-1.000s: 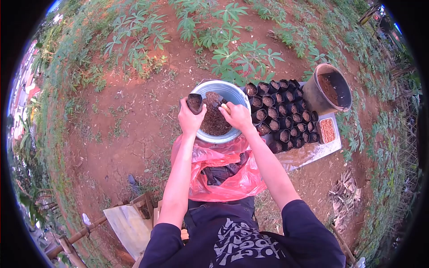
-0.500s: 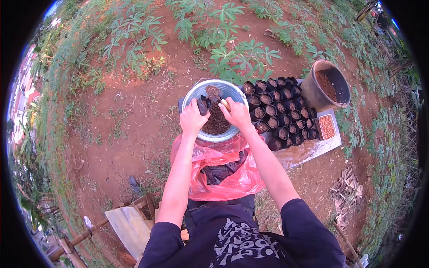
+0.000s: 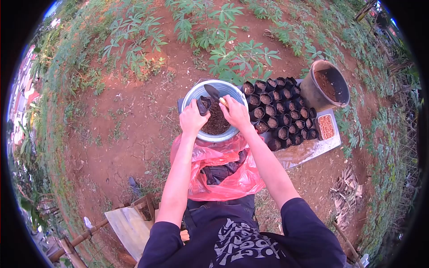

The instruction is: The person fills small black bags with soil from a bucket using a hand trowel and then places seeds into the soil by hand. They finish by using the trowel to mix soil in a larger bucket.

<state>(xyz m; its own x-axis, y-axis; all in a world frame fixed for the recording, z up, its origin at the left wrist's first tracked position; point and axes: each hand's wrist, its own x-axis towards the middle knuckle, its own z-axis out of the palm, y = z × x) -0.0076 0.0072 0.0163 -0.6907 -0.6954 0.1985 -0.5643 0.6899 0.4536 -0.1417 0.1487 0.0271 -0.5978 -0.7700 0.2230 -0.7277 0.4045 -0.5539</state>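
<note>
A small black bag [image 3: 204, 104] is held over the basin by my left hand [image 3: 193, 118], its fingers wrapped round the side. Soil shows inside the bag's mouth. My right hand [image 3: 236, 113] is closed on the pale handle of a trowel, whose dark blade [image 3: 212, 92] points up and left beside the bag and looks almost bare. Below both hands, the round light-blue basin [image 3: 192, 91] holds dark loose soil [image 3: 216, 123].
Right of the basin, several soil-filled black bags [image 3: 280, 107] stand in rows on a board [image 3: 308, 152]. A bucket [image 3: 310, 91] with reddish soil and a tray of orange-brown grains [image 3: 326, 127] are beyond. Pink plastic [image 3: 241, 181] covers my lap.
The trowel blade carried soil half a second ago and now shows dark and nearly bare. More soil is visible in the mouth of the black bag. Both hands have barely moved.
</note>
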